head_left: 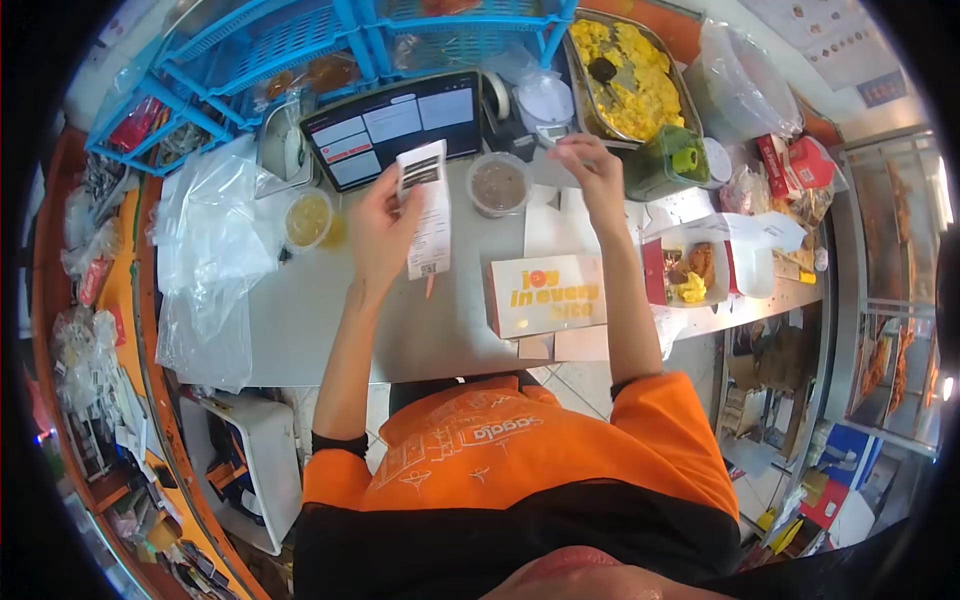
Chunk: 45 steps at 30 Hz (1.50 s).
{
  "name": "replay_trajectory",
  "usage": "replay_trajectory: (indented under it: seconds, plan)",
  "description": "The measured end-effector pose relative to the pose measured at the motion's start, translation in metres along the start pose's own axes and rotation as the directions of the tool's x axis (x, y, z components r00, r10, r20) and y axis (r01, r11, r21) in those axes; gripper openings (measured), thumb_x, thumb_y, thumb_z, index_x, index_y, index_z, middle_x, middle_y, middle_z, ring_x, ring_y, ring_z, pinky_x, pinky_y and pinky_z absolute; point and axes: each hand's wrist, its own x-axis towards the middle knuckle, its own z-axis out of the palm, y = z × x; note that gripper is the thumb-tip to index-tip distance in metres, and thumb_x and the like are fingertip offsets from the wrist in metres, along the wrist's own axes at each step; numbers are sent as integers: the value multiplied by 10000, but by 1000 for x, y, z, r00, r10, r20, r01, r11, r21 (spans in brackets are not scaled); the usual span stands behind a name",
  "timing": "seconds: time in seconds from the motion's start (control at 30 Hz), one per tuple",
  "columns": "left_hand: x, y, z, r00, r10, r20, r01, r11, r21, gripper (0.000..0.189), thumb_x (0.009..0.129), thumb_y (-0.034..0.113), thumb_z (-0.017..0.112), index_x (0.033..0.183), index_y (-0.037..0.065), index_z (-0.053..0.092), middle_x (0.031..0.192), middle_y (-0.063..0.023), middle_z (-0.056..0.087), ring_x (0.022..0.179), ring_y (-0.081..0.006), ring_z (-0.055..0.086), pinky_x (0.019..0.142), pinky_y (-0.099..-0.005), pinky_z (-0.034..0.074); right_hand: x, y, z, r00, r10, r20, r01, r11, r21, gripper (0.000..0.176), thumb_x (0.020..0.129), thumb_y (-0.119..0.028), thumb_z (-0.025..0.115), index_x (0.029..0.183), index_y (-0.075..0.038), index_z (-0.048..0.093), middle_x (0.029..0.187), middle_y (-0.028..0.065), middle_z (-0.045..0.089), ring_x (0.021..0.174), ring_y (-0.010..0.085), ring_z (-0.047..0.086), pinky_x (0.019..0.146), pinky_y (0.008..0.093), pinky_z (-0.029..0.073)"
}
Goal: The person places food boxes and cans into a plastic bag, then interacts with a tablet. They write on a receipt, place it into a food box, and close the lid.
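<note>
A long white printed receipt [430,225] hangs from my left hand [385,232], whose fingers are closed on its upper part in front of the tablet screen [395,125]. My right hand [590,165] is raised near the tray of yellow food, its thumb and fingers pinched around a small grey-white item too small to name. Between my hands stands a round tub with dark contents [499,185]. Below my right forearm lies a closed box with "joy in every bite" lettering [545,297]. An open red and white box [690,272] holds yellow food and a brown fried piece.
Blue plastic racks [270,50] line the back. A metal tray of yellow food [640,75] and a green container [665,165] stand back right. Clear plastic bags [215,260] and a tub of yellowish liquid [308,219] are at the left.
</note>
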Motion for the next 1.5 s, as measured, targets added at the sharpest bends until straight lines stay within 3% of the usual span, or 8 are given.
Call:
replay_trajectory:
  seconds: [0.17, 0.3, 0.43, 0.63, 0.73, 1.03, 1.2, 1.5]
  plan:
    - [5, 34, 67, 926, -32, 376, 24, 999, 26, 391, 914, -28, 579, 1305, -21, 573, 1087, -58, 688, 881, -67, 627, 740, -238, 521, -79, -81, -13, 948, 65, 313, -220, 843, 491, 269, 760, -3, 761, 1026, -12, 724, 1235, 31, 526, 1113, 118, 498, 898, 250, 375]
    - [-16, 46, 101, 709, -158, 687, 76, 986, 148, 368, 907, -21, 563, 1272, -30, 601, 1073, -63, 698, 888, -80, 653, 735, -249, 534, -97, -84, -19, 936, 53, -347, -31, 997, 69, 309, 736, 0, 784, 1037, -52, 740, 1212, 28, 523, 1118, 128, 520, 853, 278, 418]
    - [-25, 25, 118, 706, -165, 688, 122, 986, 111, 409, 873, 10, 558, 1279, -4, 605, 982, -87, 721, 810, -61, 635, 706, -272, 516, -146, -57, -38, 911, 138, -388, 78, 868, 490, 201, 782, -21, 759, 982, -33, 739, 1193, 38, 523, 1052, 127, 550, 812, 270, 438]
    - [-40, 34, 138, 657, 76, 750, -23, 997, -80, 516, 835, -18, 538, 1347, 49, 561, 926, -89, 728, 754, -82, 640, 668, -254, 502, -164, -64, -32, 900, 260, -350, -115, 916, 385, 83, 830, -33, 729, 912, -37, 738, 1159, 26, 544, 1030, 134, 549, 825, 276, 453]
    - [-43, 49, 134, 746, -174, 643, 83, 982, 170, 479, 833, -89, 519, 1302, -14, 585, 1067, -88, 716, 919, -87, 647, 796, -246, 522, -167, -61, -35, 883, 222, -414, 3, 879, 478, 103, 812, -70, 759, 909, -45, 740, 1165, 17, 548, 1051, 139, 532, 873, 302, 428]
    - [-39, 47, 130, 732, -15, 681, 126, 985, -114, 342, 882, 14, 616, 1214, 75, 674, 920, -113, 740, 773, -77, 648, 721, -226, 506, -183, -85, -33, 906, -102, -411, 64, 992, -106, 124, 743, -103, 806, 858, -104, 757, 1204, 34, 540, 1220, 223, 406, 1062, 398, 267]
    - [-40, 41, 126, 779, 131, 613, -98, 991, -86, 743, 840, -38, 664, 1486, 142, 343, 1016, -188, 724, 974, -227, 700, 823, -328, 508, -191, -104, -39, 962, 271, -29, -219, 832, 510, 93, 754, -76, 791, 834, -56, 747, 1105, 17, 526, 1110, 177, 482, 1002, 347, 343]
    - [-55, 38, 119, 793, 123, 597, -207, 976, 74, 676, 858, 3, 655, 1445, 205, 387, 1179, -214, 644, 1121, -394, 620, 883, -424, 506, -178, -80, -26, 933, 344, -108, -251, 836, 488, 143, 786, -103, 760, 905, -22, 763, 1000, 22, 507, 979, 149, 498, 914, 274, 337]
